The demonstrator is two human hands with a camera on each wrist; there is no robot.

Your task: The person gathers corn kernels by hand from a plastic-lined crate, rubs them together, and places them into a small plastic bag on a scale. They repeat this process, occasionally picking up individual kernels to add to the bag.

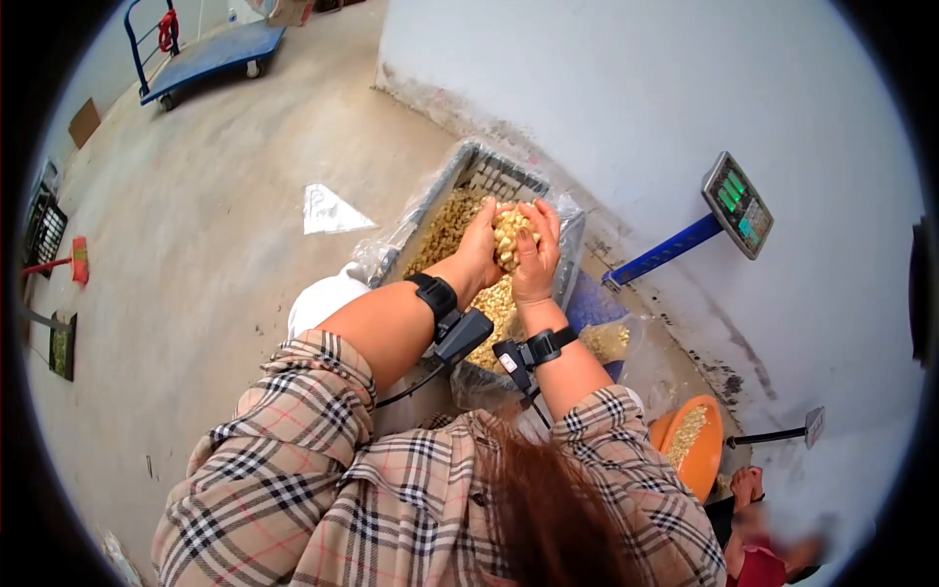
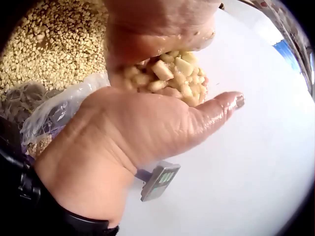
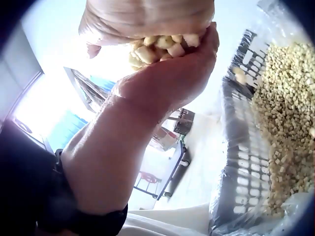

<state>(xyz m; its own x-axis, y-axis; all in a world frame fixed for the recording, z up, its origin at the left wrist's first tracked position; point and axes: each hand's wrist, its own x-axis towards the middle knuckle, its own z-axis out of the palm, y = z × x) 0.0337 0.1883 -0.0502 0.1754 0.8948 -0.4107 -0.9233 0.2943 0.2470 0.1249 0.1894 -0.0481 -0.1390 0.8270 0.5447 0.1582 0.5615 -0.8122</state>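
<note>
Pale yellow diced pieces point(image 1: 509, 235) are heaped between my two cupped hands, above a grey plastic crate point(image 1: 577, 235). My left hand point(image 1: 476, 245) holds the heap from the left, and my right hand point(image 1: 540, 256) curls round it from the right. In the left wrist view, wet chunks point(image 2: 170, 73) show between the palms, with one thumb sticking out. The right wrist view shows the same chunks point(image 3: 162, 49) squeezed between both hands. Many more diced pieces point(image 3: 290, 108) fill the crate, which has slotted walls and a clear plastic liner.
A scale display point(image 1: 738, 205) on a blue post stands at the right by the white wall. An orange basin point(image 1: 699, 455) with more pieces sits at the lower right, near another person's limbs point(image 1: 748, 486). A blue trolley point(image 1: 210, 61) is far left; a white sheet point(image 1: 331, 210) lies on the floor.
</note>
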